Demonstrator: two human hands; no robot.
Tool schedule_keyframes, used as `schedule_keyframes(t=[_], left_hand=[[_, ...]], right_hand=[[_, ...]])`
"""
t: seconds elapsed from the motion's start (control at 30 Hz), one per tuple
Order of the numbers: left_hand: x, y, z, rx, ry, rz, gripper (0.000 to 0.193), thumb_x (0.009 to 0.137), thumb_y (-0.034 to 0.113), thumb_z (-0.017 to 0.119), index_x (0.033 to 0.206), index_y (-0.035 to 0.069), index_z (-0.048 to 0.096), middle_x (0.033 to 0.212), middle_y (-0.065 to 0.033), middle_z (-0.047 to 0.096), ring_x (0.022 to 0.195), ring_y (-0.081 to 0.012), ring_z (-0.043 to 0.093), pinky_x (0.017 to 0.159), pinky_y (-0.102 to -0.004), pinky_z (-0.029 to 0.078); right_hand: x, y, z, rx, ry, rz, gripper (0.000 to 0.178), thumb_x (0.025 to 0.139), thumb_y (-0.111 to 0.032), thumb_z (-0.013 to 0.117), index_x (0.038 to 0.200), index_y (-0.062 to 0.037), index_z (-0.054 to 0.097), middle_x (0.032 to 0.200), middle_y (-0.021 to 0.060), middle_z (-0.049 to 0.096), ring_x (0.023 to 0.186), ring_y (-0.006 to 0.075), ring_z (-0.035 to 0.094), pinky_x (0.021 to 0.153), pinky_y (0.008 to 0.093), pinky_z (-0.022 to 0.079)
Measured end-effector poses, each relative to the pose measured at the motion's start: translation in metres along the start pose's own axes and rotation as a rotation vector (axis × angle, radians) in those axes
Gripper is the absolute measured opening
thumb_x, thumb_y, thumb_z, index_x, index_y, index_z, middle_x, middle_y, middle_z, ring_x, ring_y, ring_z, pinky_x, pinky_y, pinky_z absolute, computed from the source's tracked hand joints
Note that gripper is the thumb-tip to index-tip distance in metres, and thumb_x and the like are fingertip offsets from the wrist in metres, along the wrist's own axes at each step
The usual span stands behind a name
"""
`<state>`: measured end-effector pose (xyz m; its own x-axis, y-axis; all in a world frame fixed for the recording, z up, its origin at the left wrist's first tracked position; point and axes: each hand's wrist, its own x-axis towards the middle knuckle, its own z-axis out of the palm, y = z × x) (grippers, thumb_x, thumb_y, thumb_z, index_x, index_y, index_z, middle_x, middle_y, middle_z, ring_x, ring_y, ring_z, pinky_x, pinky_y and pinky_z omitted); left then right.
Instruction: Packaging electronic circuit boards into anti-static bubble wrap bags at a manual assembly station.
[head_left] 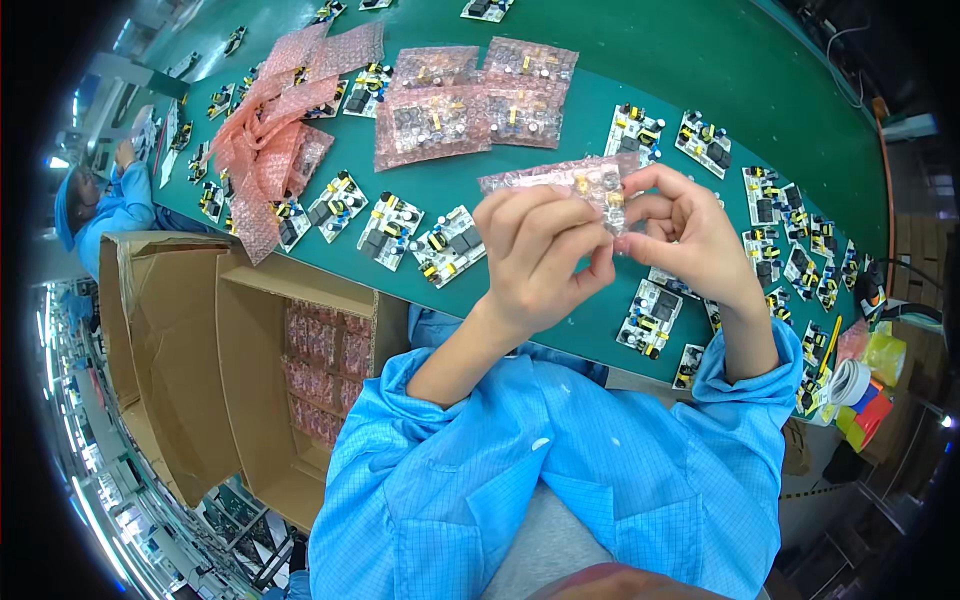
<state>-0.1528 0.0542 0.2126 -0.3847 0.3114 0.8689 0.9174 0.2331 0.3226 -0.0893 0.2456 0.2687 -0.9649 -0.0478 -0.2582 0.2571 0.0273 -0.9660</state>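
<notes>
Between my hands, above the green table (560, 330), is a circuit board in a pink bubble-wrap bag (590, 180). My left hand (545, 250) is closed round its near left side, fingers curled over it. My right hand (680, 230) pinches the bag's right edge between thumb and fingers. White components and a yellow part show through the clear film. Beyond my hands lie several bagged boards (435, 125) in two overlapping rows. Bare circuit boards (448, 245) with black, yellow and blue parts lie to the left of my left hand, and another bare board (650, 318) is below my right hand.
Flat pink bubble-wrap bags (265, 150) are heaped at the left. An open cardboard box (255, 350) holding several bagged boards stands at the table's near left edge. More bare boards (765, 200) spread along the right. A person in blue (130, 200) sits at the far left.
</notes>
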Motion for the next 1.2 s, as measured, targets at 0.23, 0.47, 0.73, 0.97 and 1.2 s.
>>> schedule_keyframes(t=[0.23,0.47,0.73,0.97,1.2], left_hand=[[0.003,0.006,0.002,0.094,-0.036,-0.025,0.022,0.067,0.014,0.08,0.085,0.019,0.067,0.105,0.0042,0.065,0.112,-0.0244,0.056,0.098,-0.0417,0.036],[0.024,0.007,-0.016,-0.002,0.02,-0.244,0.036,0.077,0.019,0.078,0.11,0.012,0.064,0.148,-0.0211,0.048,0.15,-0.0385,0.025,0.12,-0.0575,0.012],[0.031,0.004,-0.032,-1.001,-0.068,-0.902,0.077,0.093,0.003,0.055,0.157,-0.002,0.013,0.162,-0.0256,0.022,0.154,-0.033,0.017,0.125,-0.0466,0.013],[0.029,-0.004,-0.033,-1.15,-0.024,-1.077,0.061,0.093,-0.006,0.055,0.148,0.0,0.028,0.144,-0.02,0.046,0.132,-0.0222,0.05,0.108,-0.0365,0.044],[0.054,-0.054,-0.023,-0.993,-0.209,-1.131,0.052,0.091,-0.006,0.059,0.139,-0.002,0.039,0.126,-0.0139,0.057,0.114,-0.0176,0.061,0.095,-0.0319,0.054]], right_hand=[[0.002,0.001,-0.001,0.009,-0.028,0.021,0.045,0.084,0.007,0.071,0.125,-0.0009,0.054,0.103,0.008,0.072,0.076,-0.0006,0.062,0.059,0.0146,0.043],[0.004,0.006,-0.002,0.089,0.019,-0.011,0.045,0.086,0.006,0.071,0.126,0.0001,0.051,0.109,0.0112,0.071,0.096,0.0095,0.069,0.075,0.0182,0.054],[0.004,0.008,0.004,0.156,-0.044,-0.084,0.045,0.088,0.007,0.069,0.128,0.002,0.05,0.118,0.0141,0.07,0.107,0.015,0.069,0.088,0.0259,0.057],[0.0,0.005,0.004,0.197,0.006,-0.171,0.044,0.09,-0.002,0.075,0.129,0.0046,0.055,0.106,0.0123,0.072,0.087,0.0103,0.068,0.071,0.022,0.056],[-0.006,-0.014,0.001,-0.001,0.007,-0.036,0.054,0.093,-0.003,0.065,0.144,0.0045,0.05,0.118,0.0139,0.071,0.07,0.0059,0.063,0.065,0.0223,0.053]])
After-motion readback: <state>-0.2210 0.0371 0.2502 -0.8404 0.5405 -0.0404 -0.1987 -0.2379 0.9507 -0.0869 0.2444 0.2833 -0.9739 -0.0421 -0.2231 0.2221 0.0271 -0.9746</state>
